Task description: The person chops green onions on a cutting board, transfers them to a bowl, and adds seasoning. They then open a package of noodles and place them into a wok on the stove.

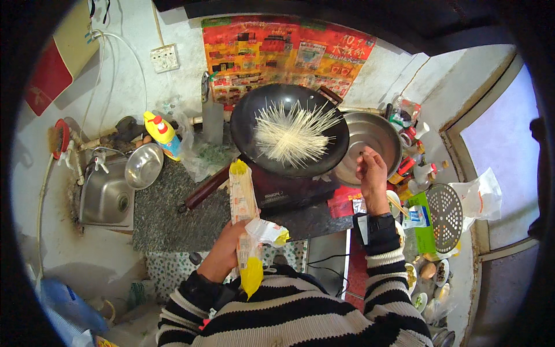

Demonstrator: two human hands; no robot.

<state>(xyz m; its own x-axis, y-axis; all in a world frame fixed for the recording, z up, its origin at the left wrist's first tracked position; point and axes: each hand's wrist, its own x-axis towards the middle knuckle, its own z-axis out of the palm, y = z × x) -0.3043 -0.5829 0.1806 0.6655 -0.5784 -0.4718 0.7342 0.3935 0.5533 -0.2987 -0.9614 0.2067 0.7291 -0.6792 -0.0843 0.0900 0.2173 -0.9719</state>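
Note:
Dry noodles (297, 134) lie spread in a crossed heap in a black wok (247, 117), which stands on an induction cooker (277, 191). My left hand (227, 247) grips paper-and-plastic noodle packets (243, 199) near the counter's front edge; noodles show inside the upper one. Right of the wok, my right hand (373, 178) is raised over a wide metal pan (377, 134) with its fingertips pinched together. Whether something small is between them cannot be told. The wok's wooden handle (206, 188) points down to the left.
A steel sink (97, 199), a metal bowl (144, 166) and a yellow bottle (162, 134) are at the left. A cleaver (213, 121) stands upright by the wall. Sauce bottles (407, 167), a perforated metal disc (444, 217) and small food dishes (419, 301) line the right side.

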